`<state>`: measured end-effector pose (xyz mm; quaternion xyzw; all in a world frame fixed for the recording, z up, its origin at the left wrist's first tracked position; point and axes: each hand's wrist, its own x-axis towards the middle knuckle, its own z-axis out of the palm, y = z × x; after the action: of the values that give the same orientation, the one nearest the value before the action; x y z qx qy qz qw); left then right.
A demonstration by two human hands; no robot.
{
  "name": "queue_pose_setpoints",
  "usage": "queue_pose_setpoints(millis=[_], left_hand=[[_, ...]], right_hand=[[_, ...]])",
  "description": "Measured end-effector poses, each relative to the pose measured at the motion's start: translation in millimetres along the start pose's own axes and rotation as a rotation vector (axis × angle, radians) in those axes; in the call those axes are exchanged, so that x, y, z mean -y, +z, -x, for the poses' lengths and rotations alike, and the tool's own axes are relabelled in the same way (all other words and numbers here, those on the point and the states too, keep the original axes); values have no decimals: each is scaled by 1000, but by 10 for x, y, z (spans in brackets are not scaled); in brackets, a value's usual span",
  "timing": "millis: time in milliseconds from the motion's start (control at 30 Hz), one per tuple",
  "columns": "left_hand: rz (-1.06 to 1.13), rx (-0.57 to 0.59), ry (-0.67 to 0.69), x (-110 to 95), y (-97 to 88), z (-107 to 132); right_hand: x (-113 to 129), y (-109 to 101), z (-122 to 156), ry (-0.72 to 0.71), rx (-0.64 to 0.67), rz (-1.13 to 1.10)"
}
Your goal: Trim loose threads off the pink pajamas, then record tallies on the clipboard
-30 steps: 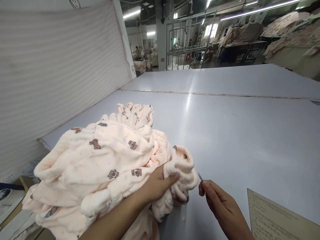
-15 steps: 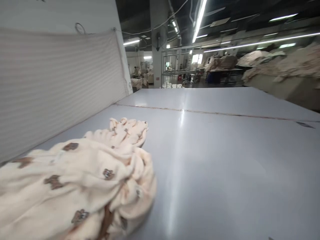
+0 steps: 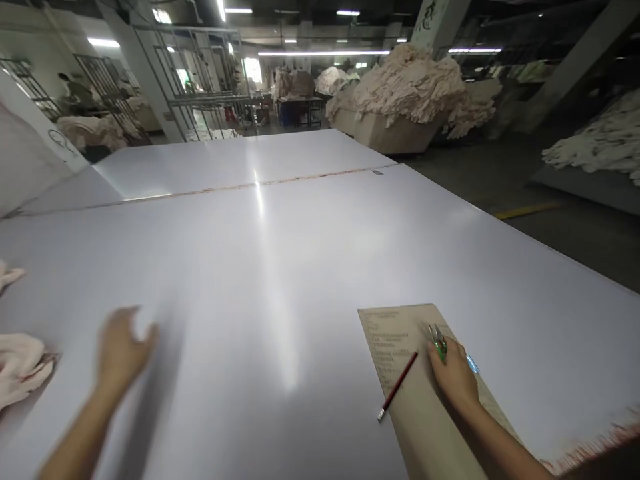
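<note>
My right hand is closed around small green thread snips, metal blades pointing away from me. It is over a printed sheet of brown card or paper on the table. A dark red pencil lies slantwise across the sheet's left edge. Beside the hand, a shiny bluish piece shows, its kind unclear. Blurred by motion, my left hand is above the table at the left, thumb and fingers apart, holding nothing. Left of it, apart, is the cream fleece cloth, mostly out of view.
The wide, glossy pale table has a seam running across its far part. Cloth heaps fill a bin beyond its right edge, with another pile farther right. A metal rack and a person are in the background.
My view has swung to the right, so the cream cloth now shows only at the left edge. Both hands, the snips, the sheet and the pencil have come into view.
</note>
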<state>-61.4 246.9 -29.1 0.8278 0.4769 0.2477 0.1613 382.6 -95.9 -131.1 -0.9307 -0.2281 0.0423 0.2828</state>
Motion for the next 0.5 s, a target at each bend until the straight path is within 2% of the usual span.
queue_pose_setpoints(millis=[33,100,167,233,267,300,400,500], left_hand=[[16,-77,-2,-162,212,131],[61,54,74,-644,758,409],[131,254,231,-1229,1326,629],[175,357,330,-1778,1789,723],[199,415,362,-2007,1970,720],[203,424,358,-2196,2123,692],[183,393,263,-2538,2480,545],[150,337,174,-2637,2760,478]], right_hand=[[-111,9,-39,-6,-29,38],[-217,65,-103,-77,-41,89],[-191,145,-198,-189,-32,115],[-87,226,-352,-305,-8,126],[-24,264,-446,-357,7,128],[37,299,-543,-404,20,129],[158,385,-789,-496,31,128],[133,415,-901,-543,17,127]])
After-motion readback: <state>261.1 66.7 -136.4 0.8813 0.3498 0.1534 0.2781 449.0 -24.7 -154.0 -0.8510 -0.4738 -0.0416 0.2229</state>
